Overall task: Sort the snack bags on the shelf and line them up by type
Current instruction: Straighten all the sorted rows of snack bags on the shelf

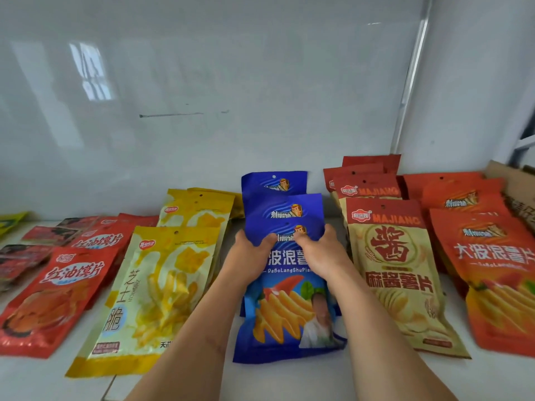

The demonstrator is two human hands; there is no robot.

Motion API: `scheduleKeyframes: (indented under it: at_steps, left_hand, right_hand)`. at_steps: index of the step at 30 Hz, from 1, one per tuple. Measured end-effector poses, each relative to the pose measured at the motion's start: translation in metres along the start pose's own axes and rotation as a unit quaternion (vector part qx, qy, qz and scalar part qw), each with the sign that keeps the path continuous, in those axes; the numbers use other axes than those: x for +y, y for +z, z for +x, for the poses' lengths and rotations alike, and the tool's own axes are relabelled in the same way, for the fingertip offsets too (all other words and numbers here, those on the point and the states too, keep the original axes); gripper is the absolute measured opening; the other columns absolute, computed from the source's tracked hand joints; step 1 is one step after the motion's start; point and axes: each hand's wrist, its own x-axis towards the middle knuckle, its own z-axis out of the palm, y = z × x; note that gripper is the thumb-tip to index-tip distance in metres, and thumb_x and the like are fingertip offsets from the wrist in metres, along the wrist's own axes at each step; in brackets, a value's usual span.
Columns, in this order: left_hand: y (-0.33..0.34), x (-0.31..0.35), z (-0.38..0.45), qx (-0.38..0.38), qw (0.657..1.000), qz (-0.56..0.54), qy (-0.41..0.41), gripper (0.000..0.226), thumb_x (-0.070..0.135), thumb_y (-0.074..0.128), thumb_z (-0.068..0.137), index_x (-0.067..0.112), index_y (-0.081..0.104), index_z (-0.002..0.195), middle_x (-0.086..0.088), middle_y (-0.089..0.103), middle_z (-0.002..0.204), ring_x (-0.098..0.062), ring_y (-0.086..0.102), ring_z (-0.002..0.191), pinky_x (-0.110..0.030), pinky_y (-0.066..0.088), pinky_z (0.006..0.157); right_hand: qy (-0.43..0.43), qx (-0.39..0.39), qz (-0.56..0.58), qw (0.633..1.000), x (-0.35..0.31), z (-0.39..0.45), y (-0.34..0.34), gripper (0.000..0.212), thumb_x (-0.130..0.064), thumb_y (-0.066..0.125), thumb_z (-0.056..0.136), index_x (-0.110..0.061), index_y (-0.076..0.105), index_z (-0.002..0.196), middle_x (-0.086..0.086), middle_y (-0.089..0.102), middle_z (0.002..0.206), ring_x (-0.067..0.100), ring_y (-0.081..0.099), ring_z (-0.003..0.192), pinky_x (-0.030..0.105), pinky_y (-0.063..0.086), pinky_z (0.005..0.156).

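- Our left hand [251, 257] and right hand [320, 253] grip the front blue bag [286, 308] by its upper corners, over the blue column [278, 195] on the shelf [318, 380]
- Flanking columns, yellow [162, 287], beige [396, 273], orange [492, 273], look already grouped
- The red bags [55, 293] at far left lie looser, so some aligning likely remains

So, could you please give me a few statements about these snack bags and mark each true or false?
1. Both hands, left hand and right hand, hold the front glossy blue foil bag. True.
2. The blue bags lie between the yellow cheese-stick bags and the beige MAJIANG bags. True.
3. The orange-red bags are far left. False: far right.
4. Only one blue bag is there. False: several overlap.
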Motion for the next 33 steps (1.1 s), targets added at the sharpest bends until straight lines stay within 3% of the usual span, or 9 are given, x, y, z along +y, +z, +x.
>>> scheduleKeyframes:
  at_steps: [5, 9, 14, 16, 19, 21, 23, 27, 33]
  left_hand:
    - [-0.005, 0.002, 0.008, -0.009, 0.999, -0.031, -0.007, 0.068, 0.059, 0.07, 0.083, 0.022, 0.043, 0.133, -0.001, 0.071, 0.112, -0.016, 0.075, 0.087, -0.041, 0.063, 0.079]
    - [-0.004, 0.001, 0.013, -0.044, 0.998, -0.052, 0.0, 0.063, 0.058, 0.07, 0.084, 0.024, 0.046, 0.131, 0.001, 0.074, 0.106, -0.014, 0.076, 0.083, -0.035, 0.064, 0.074]
    - [-0.007, -0.002, 0.012, -0.039, 0.997, -0.056, 0.019, 0.057, 0.055, 0.068, 0.087, 0.024, 0.048, 0.13, 0.002, 0.075, 0.104, -0.012, 0.076, 0.078, -0.025, 0.06, 0.059]
    - [-0.006, -0.001, 0.011, -0.023, 0.999, -0.037, 0.02, 0.062, 0.055, 0.066, 0.088, 0.022, 0.042, 0.135, 0.001, 0.072, 0.11, -0.012, 0.075, 0.08, -0.023, 0.058, 0.058]
    - [-0.007, 0.007, 0.007, -0.003, 0.999, 0.005, 0.037, 0.078, 0.059, 0.062, 0.088, 0.024, 0.026, 0.148, -0.005, 0.059, 0.135, -0.017, 0.071, 0.1, -0.034, 0.063, 0.072]
    - [-0.011, 0.014, -0.004, 0.031, 0.99, 0.11, 0.081, 0.088, 0.062, 0.056, 0.091, 0.023, 0.012, 0.157, -0.008, 0.038, 0.155, -0.025, 0.053, 0.131, -0.043, 0.054, 0.099]
    - [-0.013, 0.021, -0.027, 0.076, 0.963, 0.221, 0.136, 0.086, 0.058, 0.048, 0.096, 0.017, 0.006, 0.159, -0.007, 0.019, 0.164, -0.027, 0.024, 0.15, -0.041, 0.032, 0.118]
    - [-0.002, 0.017, -0.082, 0.047, 0.903, 0.371, 0.211, 0.069, 0.063, 0.028, 0.099, 0.031, 0.01, 0.158, 0.003, 0.004, 0.168, -0.025, -0.005, 0.154, -0.046, 0.005, 0.123]
    - [0.012, -0.005, -0.09, -0.071, 0.865, 0.468, 0.164, 0.078, 0.08, 0.012, 0.087, 0.043, 0.003, 0.156, 0.007, -0.011, 0.167, -0.029, -0.022, 0.151, -0.061, -0.006, 0.118]
  right_hand:
    - [0.006, 0.013, 0.029, 0.999, -0.013, 0.017, -0.003, 0.085, -0.062, 0.061, 0.085, -0.02, 0.026, 0.15, 0.005, 0.06, 0.128, 0.02, 0.071, 0.088, 0.033, 0.058, 0.065]
    - [0.013, -0.007, 0.026, 1.0, -0.019, 0.022, -0.003, 0.076, -0.061, 0.062, 0.086, -0.019, 0.035, 0.143, 0.003, 0.067, 0.113, 0.018, 0.073, 0.075, 0.029, 0.057, 0.057]
    - [0.005, 0.004, -0.016, 1.0, -0.013, 0.013, -0.001, 0.065, -0.056, 0.059, 0.091, -0.018, 0.036, 0.138, 0.003, 0.065, 0.109, 0.017, 0.069, 0.076, 0.028, 0.053, 0.057]
    - [-0.01, 0.015, -0.044, 0.999, -0.015, 0.011, -0.001, 0.08, -0.061, 0.056, 0.09, -0.019, 0.024, 0.149, 0.006, 0.059, 0.128, 0.02, 0.069, 0.089, 0.031, 0.055, 0.064]
    - [-0.059, 0.05, -0.13, 0.988, -0.024, 0.016, -0.003, 0.092, -0.067, 0.051, 0.088, -0.019, 0.012, 0.157, 0.009, 0.033, 0.156, 0.029, 0.046, 0.134, 0.044, 0.047, 0.102]
    - [-0.106, 0.078, -0.2, 0.971, -0.035, 0.019, -0.007, 0.091, -0.068, 0.046, 0.09, -0.019, 0.009, 0.158, 0.007, 0.017, 0.164, 0.029, 0.023, 0.148, 0.048, 0.029, 0.114]
    - [-0.148, 0.087, -0.256, 0.951, -0.045, 0.024, -0.01, 0.085, -0.068, 0.041, 0.092, -0.024, 0.008, 0.158, 0.005, 0.009, 0.166, 0.027, 0.011, 0.151, 0.05, 0.02, 0.117]
    - [-0.206, 0.068, -0.32, 0.922, -0.057, 0.042, -0.006, 0.076, -0.07, 0.035, 0.093, -0.035, 0.013, 0.157, 0.001, 0.007, 0.166, 0.028, 0.004, 0.152, 0.051, 0.011, 0.12]
    - [-0.207, 0.01, -0.391, 0.897, -0.05, 0.067, 0.013, 0.074, -0.079, 0.029, 0.088, -0.043, 0.026, 0.152, -0.003, 0.013, 0.165, 0.029, 0.007, 0.151, 0.056, 0.014, 0.117]
